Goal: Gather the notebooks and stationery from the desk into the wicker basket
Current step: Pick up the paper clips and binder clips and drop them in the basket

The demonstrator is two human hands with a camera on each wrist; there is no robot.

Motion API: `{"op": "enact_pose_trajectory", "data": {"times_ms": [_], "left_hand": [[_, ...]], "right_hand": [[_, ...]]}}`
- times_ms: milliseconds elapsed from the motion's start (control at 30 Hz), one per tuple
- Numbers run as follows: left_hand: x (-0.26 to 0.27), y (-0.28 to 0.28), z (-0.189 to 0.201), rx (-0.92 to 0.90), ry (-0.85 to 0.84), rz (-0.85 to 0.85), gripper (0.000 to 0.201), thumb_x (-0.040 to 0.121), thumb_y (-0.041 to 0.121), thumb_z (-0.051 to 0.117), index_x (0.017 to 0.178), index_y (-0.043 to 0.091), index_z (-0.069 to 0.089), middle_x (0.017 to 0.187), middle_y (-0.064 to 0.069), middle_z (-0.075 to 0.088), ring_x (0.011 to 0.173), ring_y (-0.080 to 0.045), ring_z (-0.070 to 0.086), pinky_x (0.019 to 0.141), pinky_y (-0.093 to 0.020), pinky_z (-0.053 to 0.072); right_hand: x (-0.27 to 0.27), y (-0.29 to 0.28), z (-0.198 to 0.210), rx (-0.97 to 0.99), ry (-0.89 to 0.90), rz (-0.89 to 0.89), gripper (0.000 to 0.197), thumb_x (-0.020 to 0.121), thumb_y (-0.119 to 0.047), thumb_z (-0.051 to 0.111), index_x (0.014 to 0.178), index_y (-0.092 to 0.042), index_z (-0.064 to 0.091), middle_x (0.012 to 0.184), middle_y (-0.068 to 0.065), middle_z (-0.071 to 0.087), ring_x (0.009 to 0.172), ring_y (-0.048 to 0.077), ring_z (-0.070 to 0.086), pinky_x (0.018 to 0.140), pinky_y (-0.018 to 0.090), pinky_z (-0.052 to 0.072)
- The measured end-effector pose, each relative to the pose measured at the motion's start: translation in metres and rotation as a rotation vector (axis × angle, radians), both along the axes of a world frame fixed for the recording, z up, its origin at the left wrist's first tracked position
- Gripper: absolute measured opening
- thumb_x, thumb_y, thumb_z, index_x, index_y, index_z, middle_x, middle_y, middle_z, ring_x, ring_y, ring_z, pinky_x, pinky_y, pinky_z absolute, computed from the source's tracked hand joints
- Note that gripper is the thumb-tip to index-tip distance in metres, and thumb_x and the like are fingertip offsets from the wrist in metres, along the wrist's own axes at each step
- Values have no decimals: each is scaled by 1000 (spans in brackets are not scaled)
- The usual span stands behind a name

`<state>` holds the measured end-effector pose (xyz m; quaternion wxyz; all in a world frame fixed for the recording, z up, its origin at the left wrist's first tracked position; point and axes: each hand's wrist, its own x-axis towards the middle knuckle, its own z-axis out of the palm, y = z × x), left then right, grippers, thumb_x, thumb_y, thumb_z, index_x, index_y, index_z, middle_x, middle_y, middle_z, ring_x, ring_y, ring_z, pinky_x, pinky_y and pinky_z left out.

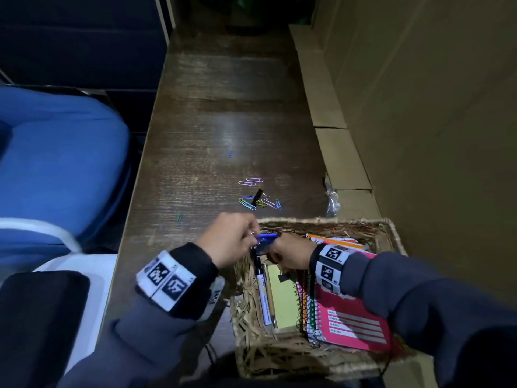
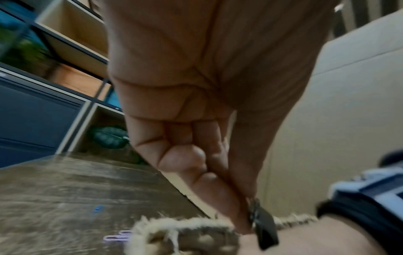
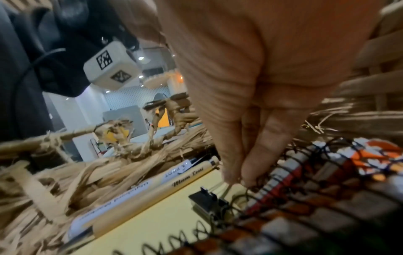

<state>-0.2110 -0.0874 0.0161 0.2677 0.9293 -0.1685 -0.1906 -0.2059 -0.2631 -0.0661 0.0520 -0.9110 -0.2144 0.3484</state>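
Observation:
The wicker basket (image 1: pixel 391 228) stands at the near right of the desk. It holds two pens (image 1: pixel 264 295), a yellow pad (image 1: pixel 284 301), a pink spiral notebook (image 1: pixel 355 323) and an orange one (image 1: pixel 333 239). My left hand (image 1: pixel 253 239) hovers at the basket's far left corner and pinches a black binder clip (image 2: pixel 263 226). My right hand (image 3: pixel 240 177) points down inside the basket, fingertips together at the spiral binding. I cannot tell whether they hold anything. A second black binder clip (image 3: pixel 205 200) lies on the pad. A blurred blue item (image 1: pixel 267 240) shows between the hands.
Several coloured paper clips (image 1: pixel 251 203) and a black binder clip (image 1: pixel 258 196) lie on the wooden desk just beyond the basket. Single clips lie farther off (image 1: pixel 230 154) and left (image 1: pixel 180 217). A clear plastic bag (image 1: pixel 333 203) rests against the cardboard wall (image 1: pixel 419 107). A blue chair (image 1: pixel 64 163) stands left.

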Motion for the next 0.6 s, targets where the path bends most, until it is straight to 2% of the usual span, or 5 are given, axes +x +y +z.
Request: {"op": "enact_pose_trajectory", "data": {"times_ms": [67, 133, 233, 367, 600], "left_hand": [[-1, -23, -6, 128, 11, -98, 15, 86, 13, 57, 95, 17, 68, 100, -6, 73, 98, -23, 64, 88, -29, 48], [-3, -45, -16, 251, 30, -184, 20, 86, 9, 53, 97, 12, 70, 106, -11, 71, 104, -28, 63, 89, -34, 48], [-7, -70, -28, 400, 71, -264, 23, 87, 7, 53, 104, 2, 67, 111, -20, 67, 105, -35, 62, 86, -39, 51], [-4, -87, -40, 523, 123, -325, 28, 87, 9, 57, 111, -4, 61, 119, -21, 63, 111, -34, 60, 90, -38, 50], [-1, -103, -50, 637, 214, -354, 39, 82, 9, 65, 118, -5, 57, 125, -19, 61, 115, -33, 59, 94, -41, 52]], "right_hand": [[-3, 0, 0, -7, -39, -18, 20, 83, -3, 52, 97, -3, 66, 92, 20, 65, 90, 35, 63, 67, 33, 41], [-3, -7, 5, 12, -91, -49, 17, 83, -9, 54, 93, -4, 68, 95, 21, 69, 90, 35, 64, 70, 35, 45], [-2, -26, 17, 116, -170, -107, 10, 81, -13, 58, 83, -8, 67, 86, 17, 71, 83, 33, 65, 69, 35, 47], [-7, -44, 35, 150, -189, -154, 14, 78, 3, 54, 78, -7, 65, 84, 10, 69, 79, 25, 63, 73, 40, 53], [-19, -53, 50, 175, -218, -200, 13, 78, 1, 57, 82, -8, 67, 88, 8, 70, 86, 22, 63, 76, 35, 51]]}}
